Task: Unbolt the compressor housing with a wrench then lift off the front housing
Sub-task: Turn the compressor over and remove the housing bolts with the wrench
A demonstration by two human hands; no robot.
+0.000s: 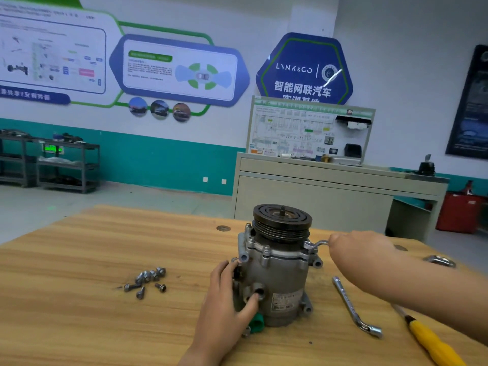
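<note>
A grey compressor stands upright on the wooden table, its black pulley on top. My left hand grips the lower left side of the body, thumb at a round port. My right hand holds the bent handle of a socket wrench, whose socket end sits on a bolt at the right flange of the front housing. Several loose bolts lie on the table to the left.
A second L-shaped socket wrench lies right of the compressor, beside a yellow-handled screwdriver. A metal ring lies at the far right. A green cap sits at the compressor's base. A cabinet stands behind the table.
</note>
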